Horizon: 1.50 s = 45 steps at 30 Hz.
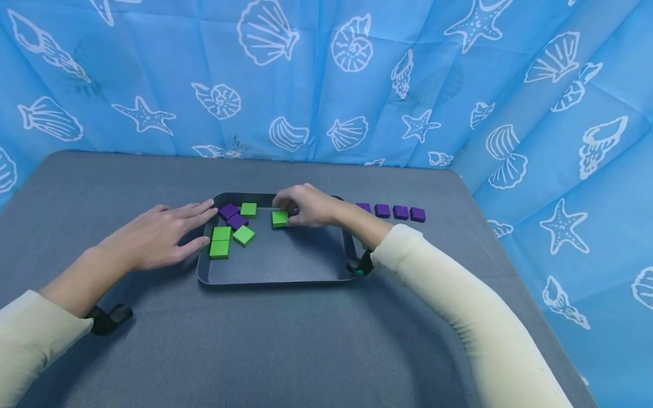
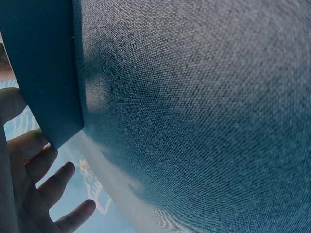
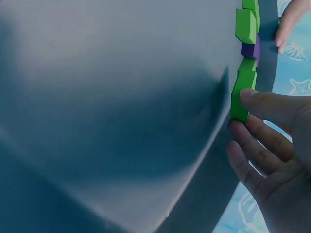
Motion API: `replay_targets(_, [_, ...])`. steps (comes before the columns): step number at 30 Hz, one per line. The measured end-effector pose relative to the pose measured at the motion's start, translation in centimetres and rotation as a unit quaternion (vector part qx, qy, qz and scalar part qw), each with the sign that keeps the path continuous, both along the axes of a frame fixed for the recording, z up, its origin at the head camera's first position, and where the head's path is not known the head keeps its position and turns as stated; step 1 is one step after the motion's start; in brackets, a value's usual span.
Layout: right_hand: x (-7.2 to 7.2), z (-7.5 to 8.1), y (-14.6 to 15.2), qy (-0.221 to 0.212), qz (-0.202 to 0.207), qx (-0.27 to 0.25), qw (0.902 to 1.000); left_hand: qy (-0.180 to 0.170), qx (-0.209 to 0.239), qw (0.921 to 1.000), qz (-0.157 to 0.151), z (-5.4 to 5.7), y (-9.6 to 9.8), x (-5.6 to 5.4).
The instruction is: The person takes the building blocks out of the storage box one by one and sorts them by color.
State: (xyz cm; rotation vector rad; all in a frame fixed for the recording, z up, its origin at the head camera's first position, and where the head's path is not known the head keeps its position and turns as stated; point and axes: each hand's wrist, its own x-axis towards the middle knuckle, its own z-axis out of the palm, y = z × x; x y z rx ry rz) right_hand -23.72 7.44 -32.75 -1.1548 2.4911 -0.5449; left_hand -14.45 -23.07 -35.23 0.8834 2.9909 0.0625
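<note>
My right hand (image 1: 312,207) is over the back middle of a dark tray (image 1: 291,266) and pinches a green block (image 1: 279,219). In the right wrist view the thumb lies on one side of that green block (image 3: 241,97), with fingertips at its lower end. My left hand (image 1: 160,235) touches the tray's left rim, its fingers fairly straight, and holds nothing. Inside the tray's left part lie two purple blocks (image 1: 237,221) near the back corner, a loose green block (image 1: 248,210) beside them, a turned green block (image 1: 244,236), and two green blocks (image 1: 220,242) set end to end along the left wall.
Several purple blocks (image 1: 401,212) stand in a row on the grey table (image 1: 285,345), right of the tray and partly behind my right forearm. A blue curtain (image 1: 316,85) with shell patterns hangs along the table's back and right edges. Each wrist wears a black strap (image 1: 109,319).
</note>
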Motion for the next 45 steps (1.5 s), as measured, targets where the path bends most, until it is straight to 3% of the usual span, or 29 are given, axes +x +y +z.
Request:
replay_targets(6, [0.6, 1.2, 2.8, -0.004, 0.005, -0.016, 0.9999, 0.005, 0.002, 1.0, -0.002, 0.1, 0.0, 0.0])
replay_targets(19, [1.4, 2.8, 10.1, -0.008, -0.07, -0.037, 0.9968, 0.003, -0.01, 0.9999, -0.002, 0.1, 0.1, 0.0])
replay_targets(29, [3.0, 3.5, 15.9, 0.019, -0.084, -0.047, 0.9951, 0.002, -0.015, 0.9999, -0.001, 0.1, 0.2, -0.1])
replay_targets(36, [3.8, 2.7, 19.0, 0.011, -0.106, -0.047, 0.9932, 0.0, -0.015, 0.9999, 0.004, 0.1, 0.2, -0.1])
replay_targets(45, [4.7, 0.2, 21.7, 0.001, -0.127, -0.05, 0.9907, -0.001, -0.009, 1.0, 0.0, 0.1, 0.3, -0.2])
